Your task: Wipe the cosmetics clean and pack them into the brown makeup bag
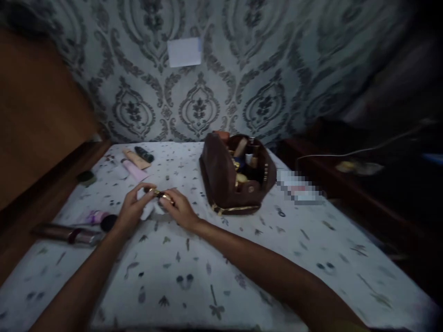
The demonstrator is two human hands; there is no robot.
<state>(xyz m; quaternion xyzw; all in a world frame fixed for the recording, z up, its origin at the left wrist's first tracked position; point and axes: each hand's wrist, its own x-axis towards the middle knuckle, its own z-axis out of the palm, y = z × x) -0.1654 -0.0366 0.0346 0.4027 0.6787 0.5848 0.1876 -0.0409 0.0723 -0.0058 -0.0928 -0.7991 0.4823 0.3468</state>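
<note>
Both hands meet above the patterned white cover, left of the brown bag. In the fingertips of my left hand (135,203) is one end of a small shiny gold tube (157,193), whose exact kind I cannot make out. My right hand (180,210) pinches the tube's other end, which has a dark part. A crumpled white tissue (148,210) hangs beneath the fingers, against the left hand. The brown cosmetic bag (221,180) stands unzipped to the right, with several bottles and small items inside.
Beyond the left hand lie a pink tube (134,169), a beige tube (136,159) and a dark tube (144,154). Nearer left are a long brown-and-silver tube (65,234), a purple-pink tube (93,216) and a green item (86,178). A blurred-out packet (301,188) lies right.
</note>
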